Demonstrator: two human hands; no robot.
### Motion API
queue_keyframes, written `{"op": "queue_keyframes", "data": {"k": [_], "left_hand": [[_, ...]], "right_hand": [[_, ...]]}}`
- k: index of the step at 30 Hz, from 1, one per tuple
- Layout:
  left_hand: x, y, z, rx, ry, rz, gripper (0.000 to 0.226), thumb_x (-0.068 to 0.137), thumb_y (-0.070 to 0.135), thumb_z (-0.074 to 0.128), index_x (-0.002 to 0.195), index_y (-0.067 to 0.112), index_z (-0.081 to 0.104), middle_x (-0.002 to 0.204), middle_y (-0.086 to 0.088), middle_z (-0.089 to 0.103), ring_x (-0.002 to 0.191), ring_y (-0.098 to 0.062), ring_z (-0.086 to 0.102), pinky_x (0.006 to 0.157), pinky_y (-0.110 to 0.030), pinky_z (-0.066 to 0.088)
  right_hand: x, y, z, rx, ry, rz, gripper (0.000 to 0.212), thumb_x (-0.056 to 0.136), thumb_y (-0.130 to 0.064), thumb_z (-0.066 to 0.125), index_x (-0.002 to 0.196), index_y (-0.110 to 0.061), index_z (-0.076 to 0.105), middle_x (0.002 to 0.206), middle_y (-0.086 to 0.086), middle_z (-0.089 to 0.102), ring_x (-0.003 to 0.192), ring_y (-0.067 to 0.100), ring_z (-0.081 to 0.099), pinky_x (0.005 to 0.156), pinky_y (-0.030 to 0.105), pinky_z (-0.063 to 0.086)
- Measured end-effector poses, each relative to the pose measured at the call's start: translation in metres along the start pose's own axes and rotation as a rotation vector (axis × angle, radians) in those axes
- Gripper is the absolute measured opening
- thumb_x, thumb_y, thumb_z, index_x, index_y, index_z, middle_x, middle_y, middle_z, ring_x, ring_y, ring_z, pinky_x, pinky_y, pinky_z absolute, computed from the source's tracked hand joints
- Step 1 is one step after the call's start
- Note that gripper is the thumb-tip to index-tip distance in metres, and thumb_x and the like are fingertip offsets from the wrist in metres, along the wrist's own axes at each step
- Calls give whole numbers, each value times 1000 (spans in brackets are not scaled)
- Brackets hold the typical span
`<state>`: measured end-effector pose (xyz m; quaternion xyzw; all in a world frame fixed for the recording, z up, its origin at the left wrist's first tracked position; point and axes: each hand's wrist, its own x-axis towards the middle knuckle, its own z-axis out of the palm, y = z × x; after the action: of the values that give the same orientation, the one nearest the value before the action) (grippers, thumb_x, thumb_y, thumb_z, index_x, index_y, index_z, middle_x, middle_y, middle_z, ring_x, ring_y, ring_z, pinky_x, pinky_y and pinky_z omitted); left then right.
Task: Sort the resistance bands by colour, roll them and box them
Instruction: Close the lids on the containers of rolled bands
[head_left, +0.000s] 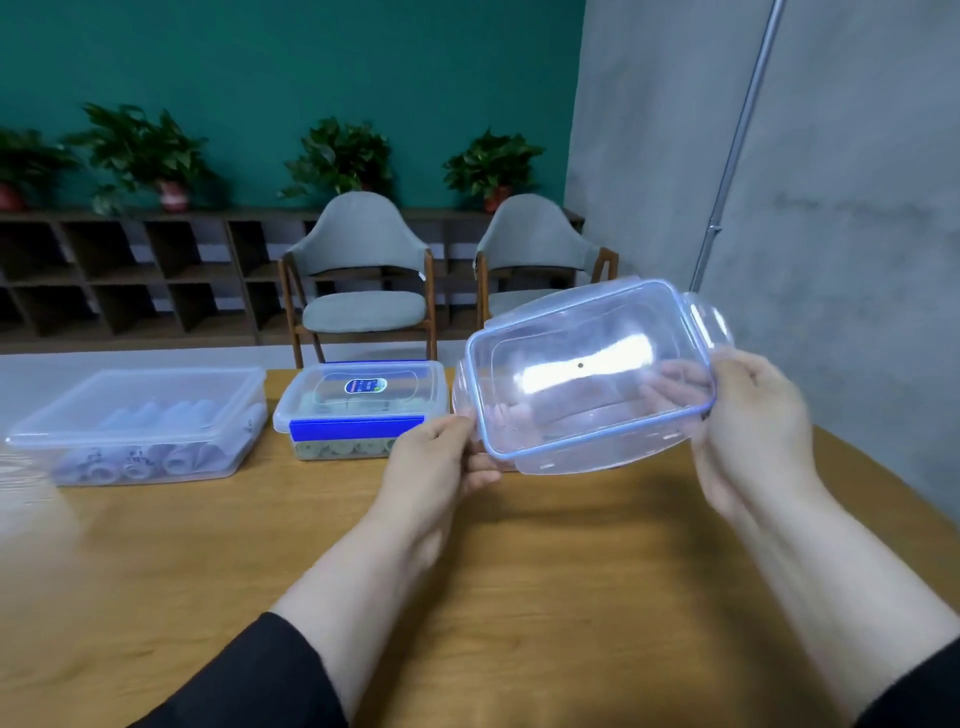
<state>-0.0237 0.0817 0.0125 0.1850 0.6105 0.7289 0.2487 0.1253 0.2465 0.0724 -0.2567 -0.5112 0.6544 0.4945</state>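
Item one, clear lid (592, 374) with a blue seal around its rim and hinged side flaps; I see it held up above the wooden table (519, 597), tilted, its left end lower and nearer me; pinkish rolled bands (550, 415) show blurred through the plastic, and I cannot tell whether the box that holds them touches the lid.

Item two, left hand (441, 462); thumb and curled fingers pinch the lid's lower left edge.

Item three, right hand (748, 421); it grips the lid's right end, thumb on the near side, fingers wrapped behind and visible through the plastic, slightly spread.

Item four, middle box (361, 410), clear with blue clasps and an oval label on its closed lid; it stands on the table just left of the left hand; greenish rolled bands (343, 447) lie in a row inside.

Item five, left box (140, 421), clear, lid set on top; blue-grey rolled bands (140, 457) lie inside; it stands beside the middle box, apart from it.

Item six, surroundings as I see them; two grey chairs (363, 275) beyond the table; a dark shelf unit (130, 270) carrying potted plants (337, 156) against a teal wall; black sleeves (249, 686) on both forearms.
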Motion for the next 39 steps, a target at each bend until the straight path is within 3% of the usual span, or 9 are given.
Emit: {"op": "queue_keyframes", "data": {"k": [2, 5, 10, 17, 20, 24, 30, 35, 39], "left_hand": [[9, -3, -5, 3, 99, 46, 37, 105, 29, 54, 103, -3, 70, 97, -24, 74, 71, -22, 70, 71, -30, 57], [31, -15, -13, 130, 217, 135, 47, 98, 42, 61, 97, -5, 66, 93, -21, 74, 84, -33, 71, 82, -38, 54], [56, -35, 2, 287, 283, 186, 46, 101, 35, 57, 75, 0, 45, 68, -2, 42, 65, -13, 34, 53, -20, 29], [92, -60, 23, 172, 278, 143, 41, 102, 34, 58, 72, 6, 52, 75, -13, 68, 80, -27, 73, 70, -35, 49], [102, -65, 28, 136, 285, 128, 44, 100, 35, 61, 84, -7, 58, 90, -20, 75, 92, -33, 74, 93, -48, 54], [109, -65, 30, 149, 304, 127, 47, 99, 40, 62, 92, -7, 64, 90, -20, 75, 91, -36, 74, 96, -57, 52], [111, -65, 39, 138, 318, 99, 43, 100, 37, 61, 95, -5, 68, 88, -16, 77, 93, -36, 73, 97, -53, 53], [110, -67, 39, 111, 315, 81, 45, 98, 33, 64, 89, -11, 63, 92, -25, 74, 93, -37, 72, 88, -44, 56], [108, -70, 34, 27, 261, 56, 50, 100, 30, 63, 94, -19, 57, 103, -34, 67, 104, -41, 68, 85, -32, 58]], "right_hand": [[9, 16, -5, -128, -29, 10, 20, 98, -10, 42, 98, 5, 56, 87, 10, 76, 88, 35, 75, 84, 49, 57], [28, 40, -17, -406, -26, -83, 17, 92, -21, 58, 88, -13, 71, 90, 9, 75, 78, 23, 70, 83, 50, 57], [67, 89, -38, -469, -67, -20, 33, 90, -42, 63, 85, -10, 68, 95, 11, 71, 84, 22, 64, 96, 57, 53], [110, 126, -47, -297, -87, 133, 40, 101, -26, 57, 94, 14, 54, 88, 10, 64, 84, 11, 69, 81, 34, 61], [119, 130, -49, -301, -80, 154, 45, 100, -27, 59, 93, 16, 52, 88, 12, 59, 85, 12, 69, 79, 31, 62], [126, 131, -47, -335, -66, 137, 46, 100, -28, 59, 97, 18, 54, 91, 26, 64, 91, 20, 73, 76, 34, 63], [136, 134, -45, -390, -31, 101, 46, 96, -32, 63, 87, 12, 56, 98, 28, 68, 97, 38, 69, 79, 46, 63], [137, 134, -46, -343, -35, 147, 31, 96, -28, 63, 85, 1, 63, 95, 26, 70, 87, 32, 72, 83, 47, 62], [136, 133, -49, -303, -59, 187, 39, 95, -21, 60, 93, 18, 59, 102, 27, 71, 93, 30, 73, 84, 39, 62]]}}
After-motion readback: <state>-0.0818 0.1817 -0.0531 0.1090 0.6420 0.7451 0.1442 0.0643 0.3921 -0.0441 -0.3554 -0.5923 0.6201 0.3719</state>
